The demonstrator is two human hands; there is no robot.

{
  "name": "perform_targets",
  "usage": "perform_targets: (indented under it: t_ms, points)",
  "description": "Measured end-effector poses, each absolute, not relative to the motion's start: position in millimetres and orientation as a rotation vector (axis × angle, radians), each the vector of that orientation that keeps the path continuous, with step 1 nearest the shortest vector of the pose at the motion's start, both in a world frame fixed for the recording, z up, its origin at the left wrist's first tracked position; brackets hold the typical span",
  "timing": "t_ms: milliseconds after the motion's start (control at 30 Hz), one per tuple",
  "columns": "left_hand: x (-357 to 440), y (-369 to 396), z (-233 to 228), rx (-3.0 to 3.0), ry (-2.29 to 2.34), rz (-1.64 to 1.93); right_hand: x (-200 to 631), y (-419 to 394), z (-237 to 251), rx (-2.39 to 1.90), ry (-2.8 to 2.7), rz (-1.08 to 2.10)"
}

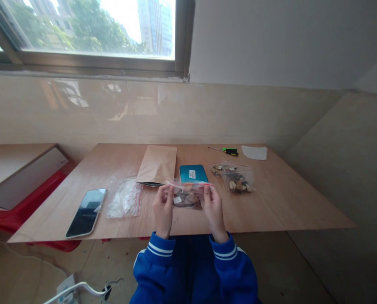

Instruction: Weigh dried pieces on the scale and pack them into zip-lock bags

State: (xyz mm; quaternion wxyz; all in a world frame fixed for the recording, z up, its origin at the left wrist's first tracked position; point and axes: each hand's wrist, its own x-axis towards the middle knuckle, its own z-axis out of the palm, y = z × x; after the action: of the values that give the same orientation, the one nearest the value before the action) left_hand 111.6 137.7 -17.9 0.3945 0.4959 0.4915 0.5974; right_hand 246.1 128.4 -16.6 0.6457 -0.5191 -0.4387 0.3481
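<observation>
a small clear zip bag (187, 196) is held up between the two hands just above the near edge of the wooden board (270, 202); the left hand (163, 209) pinches its left end and the right hand (213, 209) pinches its right end, thumbs toward the person, so the bag spans the gap between them. the bag is thin, glossy plastic with a red seal strip along its top edge, and it holds small brown and dark pieces that cannot be told apart at this size. both wrists come out of blue sleeves (158, 253) with white-striped cuffs. beyond the hands, flat on the board, lies a teal device (193, 173) with a white label, rectangular with rounded corners; just left of it lies a tan paper pouch (157, 164), matte and oblong, with a dark opening at its near end. to the right lie two more clear bags of small pieces (237, 179), touching or overlapping each other. to the left of the hands rest a stack of empty clear zip bags (125, 198), crinkled and shiny, and a dark-screened phone (86, 212), glossy and slanted, near the board's left edge. at the far edge are a green-handled screwdriver (228, 150) and a white scrap of paper (254, 152), near each other but apart. the board is pale plywood, smooth, set against a polished beige stone wall (207, 109) under a metal-framed window (90, 63); a red stool or crate (27, 202) stands at the left, and white cables (81, 289) lie on the floor.
</observation>
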Motion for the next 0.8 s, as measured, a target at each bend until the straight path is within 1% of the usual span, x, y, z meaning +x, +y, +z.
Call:
perform_targets:
  t_ms: [67, 167, 367, 467, 600, 733, 800]
  points:
    - [109.4, 137.2, -9.0, 1.186, 1.241, 1.547, 255.5, 128.3, -10.1, -1.2, -0.965, 0.802]
    - [107.1, 137.9, -1.0, 1.133, 1.116, 1.516, 263.5, 125.4, -3.4, -1.222, -0.963, 0.772]
    - [109.3, 139.3, -5.1, 1.044, 0.963, 1.5, 261.3, 119.2, 2.5, -1.311, -0.914, 0.646]
    - [112.9, 137.0, -2.4, 1.019, 0.993, 1.508, 260.8, 117.1, 5.0, -1.329, -0.919, 0.633]
    - [119.7, 129.9, 12.7, 1.183, 1.085, 1.564, 263.6, 116.0, 11.7, -1.306, -1.11, 0.619]
    - [121.1, 129.0, 26.6, 1.084, 1.166, 1.719, 272.7, 117.2, 18.1, -1.244, -1.016, 0.648]
    - [120.3, 131.1, 29.1, 1.03, 1.168, 1.733, 278.4, 117.0, 19.8, -1.212, -0.993, 0.711]
